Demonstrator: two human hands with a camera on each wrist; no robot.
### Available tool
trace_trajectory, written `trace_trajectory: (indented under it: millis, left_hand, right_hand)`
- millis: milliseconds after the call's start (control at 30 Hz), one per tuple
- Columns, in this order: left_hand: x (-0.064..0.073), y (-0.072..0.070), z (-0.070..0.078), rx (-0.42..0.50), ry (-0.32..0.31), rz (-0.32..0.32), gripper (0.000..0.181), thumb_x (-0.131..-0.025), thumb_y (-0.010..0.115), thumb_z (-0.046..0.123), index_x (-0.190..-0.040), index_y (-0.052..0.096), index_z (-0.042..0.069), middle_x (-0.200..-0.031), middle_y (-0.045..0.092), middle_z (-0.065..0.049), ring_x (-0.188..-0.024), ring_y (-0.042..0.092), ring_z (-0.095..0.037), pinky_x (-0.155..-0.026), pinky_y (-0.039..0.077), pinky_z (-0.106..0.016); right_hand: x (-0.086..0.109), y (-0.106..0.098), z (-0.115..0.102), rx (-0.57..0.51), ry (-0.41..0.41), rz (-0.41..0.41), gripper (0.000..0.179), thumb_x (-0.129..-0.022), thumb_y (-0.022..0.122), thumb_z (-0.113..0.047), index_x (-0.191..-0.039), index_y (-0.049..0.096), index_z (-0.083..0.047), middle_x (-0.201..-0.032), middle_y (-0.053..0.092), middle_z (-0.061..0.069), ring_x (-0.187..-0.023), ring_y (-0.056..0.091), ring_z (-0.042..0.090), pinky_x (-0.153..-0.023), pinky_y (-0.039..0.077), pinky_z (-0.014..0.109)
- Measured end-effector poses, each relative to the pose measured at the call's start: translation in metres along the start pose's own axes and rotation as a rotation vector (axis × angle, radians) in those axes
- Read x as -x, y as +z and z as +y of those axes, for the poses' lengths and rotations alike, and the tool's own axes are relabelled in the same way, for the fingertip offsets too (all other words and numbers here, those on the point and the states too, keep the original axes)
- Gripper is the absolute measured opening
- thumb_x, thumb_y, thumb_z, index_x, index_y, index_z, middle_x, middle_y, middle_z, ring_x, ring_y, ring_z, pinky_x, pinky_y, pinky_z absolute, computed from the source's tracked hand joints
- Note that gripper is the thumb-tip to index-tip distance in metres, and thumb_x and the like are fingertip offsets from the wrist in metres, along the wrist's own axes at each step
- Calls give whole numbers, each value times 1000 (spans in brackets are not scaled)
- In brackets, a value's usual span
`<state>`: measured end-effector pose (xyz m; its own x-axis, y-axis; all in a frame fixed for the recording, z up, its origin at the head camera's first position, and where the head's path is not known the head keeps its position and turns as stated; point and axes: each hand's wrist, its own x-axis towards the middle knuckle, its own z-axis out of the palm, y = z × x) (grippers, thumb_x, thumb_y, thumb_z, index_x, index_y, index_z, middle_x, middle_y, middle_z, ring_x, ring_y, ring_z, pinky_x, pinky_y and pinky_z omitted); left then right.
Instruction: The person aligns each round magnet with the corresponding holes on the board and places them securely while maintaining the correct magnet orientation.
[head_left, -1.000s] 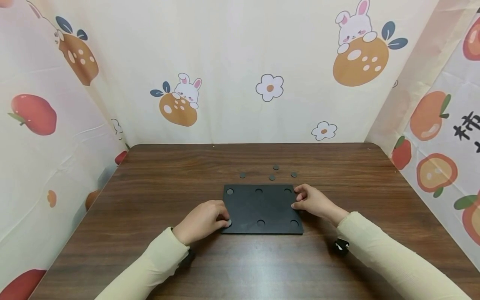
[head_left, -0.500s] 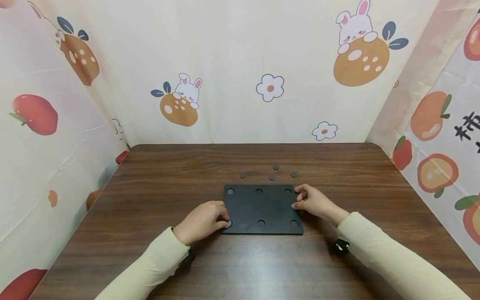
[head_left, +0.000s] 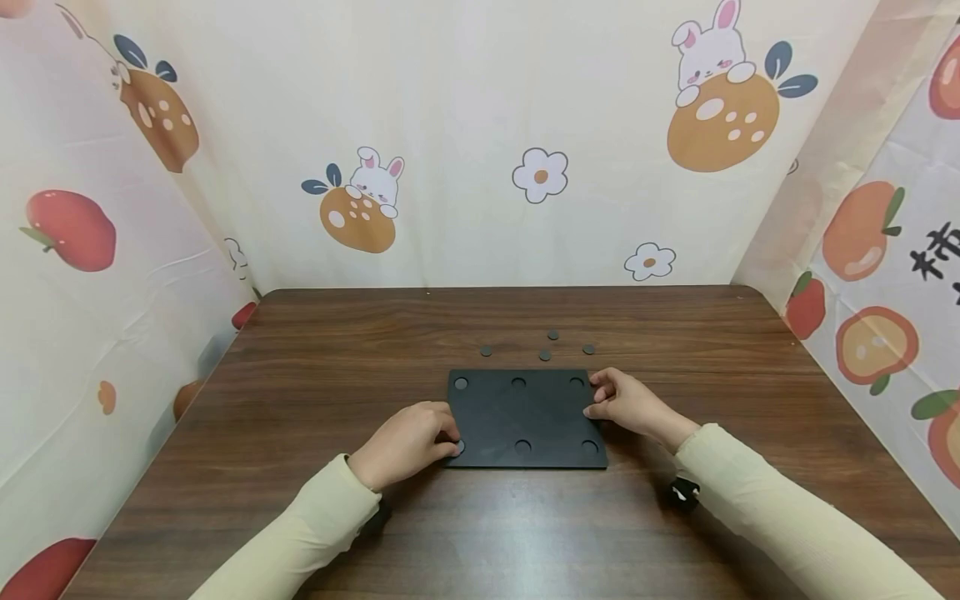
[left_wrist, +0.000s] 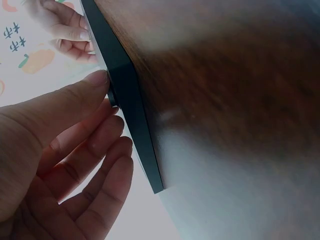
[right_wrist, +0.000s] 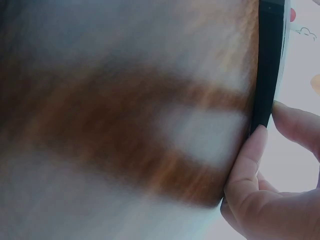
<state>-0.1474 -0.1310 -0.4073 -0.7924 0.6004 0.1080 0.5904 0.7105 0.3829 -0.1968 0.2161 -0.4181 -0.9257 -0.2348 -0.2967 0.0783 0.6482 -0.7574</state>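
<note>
A flat black board (head_left: 525,417) with round recesses along its front and back edges lies on the wooden table. At its front left corner my left hand (head_left: 408,442) pinches a small dark disc (left_wrist: 113,99) between thumb and fingers, at the recess there. Part of that disc is covered by the thumb. One grey disc (head_left: 461,383) sits in the back left recess. My right hand (head_left: 626,404) grips the board's right edge, thumb on top and a finger against the side, as the right wrist view shows. The other recesses show dark curved rims.
Several loose dark discs, one of them a disc (head_left: 486,351) at the left, lie on the table (head_left: 337,350) just behind the board. Patterned curtains (head_left: 465,125) with rabbits and fruit close off the back and both sides.
Both hands keep nearly the same places. The left thumb shifts very slightly at the front left recess; the board and the loose discs stay where they are.
</note>
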Motion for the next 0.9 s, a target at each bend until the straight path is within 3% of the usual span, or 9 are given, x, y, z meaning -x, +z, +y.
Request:
trace_trajectory:
  millis: [900]
  left_hand:
    - [-1,-2,-1,1,-33,-44,8,-84,78,21,-90,77,15,-90,65,7,-81,63,-8,-71,53,-22]
  right_hand:
    - [-1,-1,0,-20,-2,-7,58,-87,71,-11,-135,43,6,-97,52,10,-83,49,21,-69,43,31]
